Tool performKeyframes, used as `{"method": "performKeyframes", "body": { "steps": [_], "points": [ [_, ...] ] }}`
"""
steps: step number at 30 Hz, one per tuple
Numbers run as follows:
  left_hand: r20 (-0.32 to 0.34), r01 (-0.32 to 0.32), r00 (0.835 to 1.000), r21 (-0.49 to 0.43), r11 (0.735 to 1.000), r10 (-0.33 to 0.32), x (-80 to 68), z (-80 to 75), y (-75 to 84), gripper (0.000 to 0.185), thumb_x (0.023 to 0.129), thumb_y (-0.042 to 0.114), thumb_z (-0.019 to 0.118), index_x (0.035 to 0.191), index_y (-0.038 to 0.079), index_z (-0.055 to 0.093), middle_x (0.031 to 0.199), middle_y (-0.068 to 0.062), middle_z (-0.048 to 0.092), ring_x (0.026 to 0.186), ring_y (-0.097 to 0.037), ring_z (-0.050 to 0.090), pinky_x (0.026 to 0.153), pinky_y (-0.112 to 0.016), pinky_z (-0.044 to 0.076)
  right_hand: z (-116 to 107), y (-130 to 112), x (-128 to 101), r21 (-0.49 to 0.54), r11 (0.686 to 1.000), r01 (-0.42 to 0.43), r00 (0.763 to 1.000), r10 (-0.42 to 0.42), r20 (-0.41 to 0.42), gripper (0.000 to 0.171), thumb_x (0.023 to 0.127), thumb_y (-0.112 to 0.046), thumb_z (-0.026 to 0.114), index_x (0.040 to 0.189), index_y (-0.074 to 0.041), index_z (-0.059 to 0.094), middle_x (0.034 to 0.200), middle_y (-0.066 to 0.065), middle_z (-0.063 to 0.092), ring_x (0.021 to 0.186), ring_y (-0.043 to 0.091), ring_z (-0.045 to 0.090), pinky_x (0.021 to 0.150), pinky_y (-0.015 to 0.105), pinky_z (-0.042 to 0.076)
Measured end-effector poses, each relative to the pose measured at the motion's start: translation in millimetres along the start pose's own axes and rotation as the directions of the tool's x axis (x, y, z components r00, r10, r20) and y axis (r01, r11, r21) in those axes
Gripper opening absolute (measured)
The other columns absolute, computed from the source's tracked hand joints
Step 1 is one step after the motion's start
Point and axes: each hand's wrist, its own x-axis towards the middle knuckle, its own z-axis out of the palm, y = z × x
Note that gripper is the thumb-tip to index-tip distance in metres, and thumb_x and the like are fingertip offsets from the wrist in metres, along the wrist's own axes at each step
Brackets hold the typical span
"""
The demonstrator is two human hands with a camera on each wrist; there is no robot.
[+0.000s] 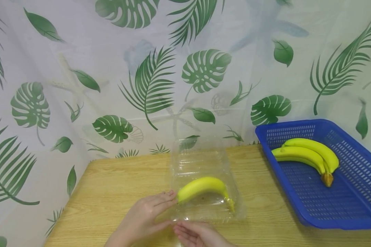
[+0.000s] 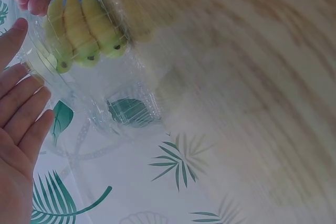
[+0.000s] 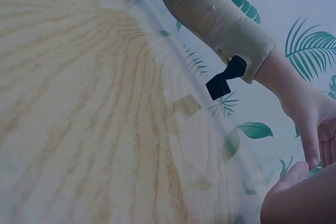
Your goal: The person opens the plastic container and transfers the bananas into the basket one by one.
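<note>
We see a clear plastic box (image 1: 204, 178) standing open on the wooden table (image 1: 111, 185), with one banana (image 1: 202, 188) lying inside it. Our left hand (image 1: 148, 212), at eight o'clock from the box, has straight fingers held together, their tips touching the banana's blunt end. Our right hand (image 1: 198, 235) lies at six o'clock, palm up, fingers relaxed and together. At three o'clock a blue basket (image 1: 352, 209) holds a bunch of bananas (image 1: 309, 154)
</note>
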Motion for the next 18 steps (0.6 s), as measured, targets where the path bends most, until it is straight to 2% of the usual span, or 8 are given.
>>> {"method": "performKeyframes", "body": {
  "steps": [9,18],
  "points": [
    [-0.008,0.004,1.0,-0.007,1.0,-0.004,1.5,0.9,0.0,0.057,0.075,0.023,0.095,0.127,0.007,0.076,0.133,-0.009,0.076,0.122,-0.021,0.075,0.105,-0.035,0.061,1.6,2.9,2.6,0.019,1.0,-0.006,0.999,0.007,-0.049,0.04,0.107,-0.017,0.062,0.137,0.009,0.062,0.12,0.009,0.078,0.107,0.012,0.075,0.105,0.027,0.061],
    [-0.018,0.005,1.0,-0.001,1.0,-0.005,1.3,2.3,0.7,0.061,0.076,0.032,0.095,0.128,0.008,0.075,0.134,-0.009,0.075,0.121,-0.022,0.075,0.102,-0.036,0.062,1.0,6.0,3.0,0.003,1.0,0.016,0.999,-0.016,-0.049,0.038,0.108,-0.016,0.061,0.135,0.01,0.063,0.118,0.009,0.078,0.107,0.013,0.075,0.105,0.028,0.061]
  ]
}}
